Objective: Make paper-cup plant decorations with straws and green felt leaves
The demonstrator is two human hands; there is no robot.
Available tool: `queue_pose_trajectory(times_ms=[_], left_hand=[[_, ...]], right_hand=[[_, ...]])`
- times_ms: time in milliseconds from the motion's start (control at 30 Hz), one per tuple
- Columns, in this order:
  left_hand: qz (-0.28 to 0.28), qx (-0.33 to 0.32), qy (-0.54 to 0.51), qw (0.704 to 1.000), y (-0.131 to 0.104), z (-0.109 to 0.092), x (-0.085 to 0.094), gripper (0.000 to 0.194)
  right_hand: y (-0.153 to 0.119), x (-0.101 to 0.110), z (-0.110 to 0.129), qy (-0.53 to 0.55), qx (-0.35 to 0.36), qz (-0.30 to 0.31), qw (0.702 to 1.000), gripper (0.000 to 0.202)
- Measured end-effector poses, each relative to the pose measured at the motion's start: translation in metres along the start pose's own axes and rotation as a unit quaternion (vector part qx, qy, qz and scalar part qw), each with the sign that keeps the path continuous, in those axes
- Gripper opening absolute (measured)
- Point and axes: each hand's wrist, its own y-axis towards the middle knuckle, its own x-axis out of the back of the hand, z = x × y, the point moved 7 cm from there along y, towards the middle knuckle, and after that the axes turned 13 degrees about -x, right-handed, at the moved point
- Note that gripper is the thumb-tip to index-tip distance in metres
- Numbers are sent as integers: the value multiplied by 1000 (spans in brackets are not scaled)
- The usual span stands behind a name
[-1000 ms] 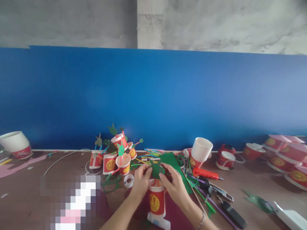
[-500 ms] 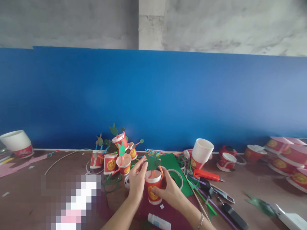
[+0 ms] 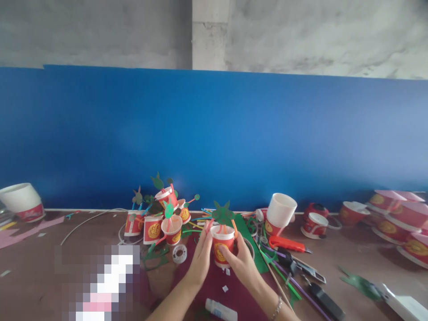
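Note:
Between my two hands is a red paper cup (image 3: pixel 223 244) with a white rim and a yellow emblem, upright over the dark red sheet. A green paper cutout (image 3: pixel 223 215) with pointed ears rises from it, and orange-pink straws stick out at its sides. My left hand (image 3: pixel 200 256) presses along the cup's left side, fingers together and pointing up. My right hand (image 3: pixel 239 258) grips the right side, its thumb across the front. Several similar decorated cups (image 3: pixel 154 229) stand to the left.
A tape roll (image 3: pixel 179 253) lies left of my hands, a glue tube (image 3: pixel 220 310) in front. To the right are a green sheet (image 3: pixel 259 258), an orange cutter (image 3: pixel 287 243), keys, straws and stacked white cups (image 3: pixel 281 210). More red cups sit far right.
The cup and both hands have moved slightly right and away from me. My left hand now lies flatter against the cup. The tape roll shows fully.

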Motion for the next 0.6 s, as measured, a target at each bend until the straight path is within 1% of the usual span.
queue_pose_trajectory(times_ms=[67, 133, 300, 467, 600], left_hand=[[12, -4, 5, 1000, -1, -2, -3, 59], [12, 1, 6, 1000, -2, -1, -4, 61], [7, -4, 2, 1000, -3, 7, -3, 62], [-28, -8, -20, 999, -2, 10, 4, 55], [-58, -9, -38, 998, 1, 5, 8, 46]], right_hand=[[-2, -3, 0, -22, 6, 5, 1000, 46], [-5, -6, -2, -28, 9, 16, 999, 46], [-7, -10, -6, -1, 11, 32, 999, 49], [-3, -6, -7, 41, -19, 16, 999, 50], [-2, -2, -4, 63, -26, 0, 998, 52]])
